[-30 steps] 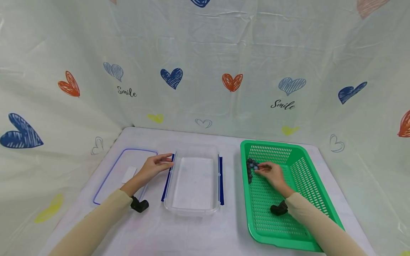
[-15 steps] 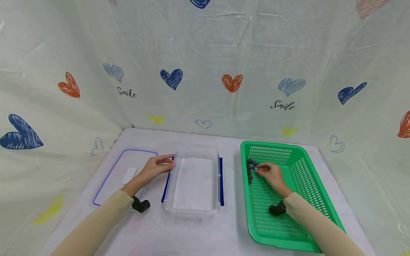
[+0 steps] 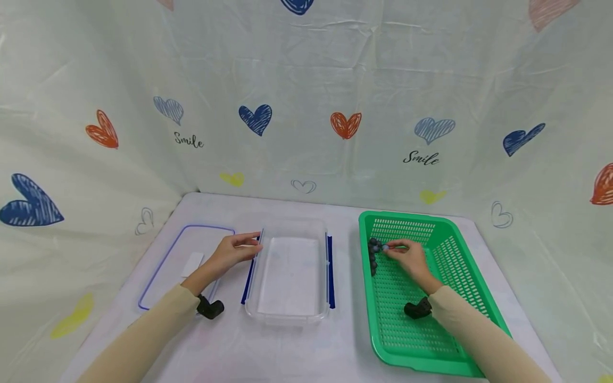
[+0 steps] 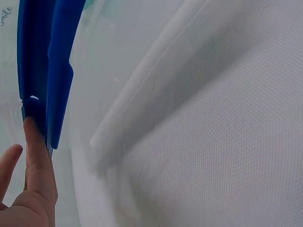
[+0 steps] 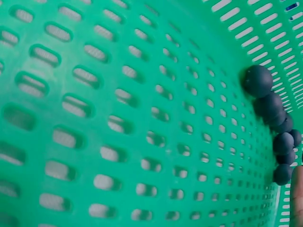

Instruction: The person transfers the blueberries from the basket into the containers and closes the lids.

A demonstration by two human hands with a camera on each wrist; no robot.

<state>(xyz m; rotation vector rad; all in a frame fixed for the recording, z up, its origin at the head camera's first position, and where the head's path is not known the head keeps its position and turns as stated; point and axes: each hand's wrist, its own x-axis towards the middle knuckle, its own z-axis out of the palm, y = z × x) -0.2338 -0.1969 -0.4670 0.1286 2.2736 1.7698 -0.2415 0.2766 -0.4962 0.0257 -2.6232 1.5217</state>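
Note:
Inside the green basket (image 3: 407,340), my right hand (image 3: 412,260) pinches a blueberry (image 3: 385,248) between thumb and fingertips. Several dark blueberries (image 3: 373,260) lie along the basket's left wall; the right wrist view shows these blueberries (image 5: 271,108) in a row, with one fingertip at the right edge. My left hand (image 3: 232,251) is at the left side of a clear plastic container (image 3: 289,276), its fingers fairly straight. In the left wrist view a fingertip of the left hand (image 4: 35,184) touches the blue side latch (image 4: 59,80), which hangs open.
A clear lid (image 3: 165,276) with a blue seal lies left of the container, a small white rectangle (image 3: 193,263) on it. The container's other blue latch (image 3: 331,271) is folded out on its right. A heart-printed sheet (image 3: 306,154) rises behind the table.
My right hand has drawn slightly right, and the blueberry in its fingertips has moved a little away from the others. The left hand stays almost still at the container's edge.

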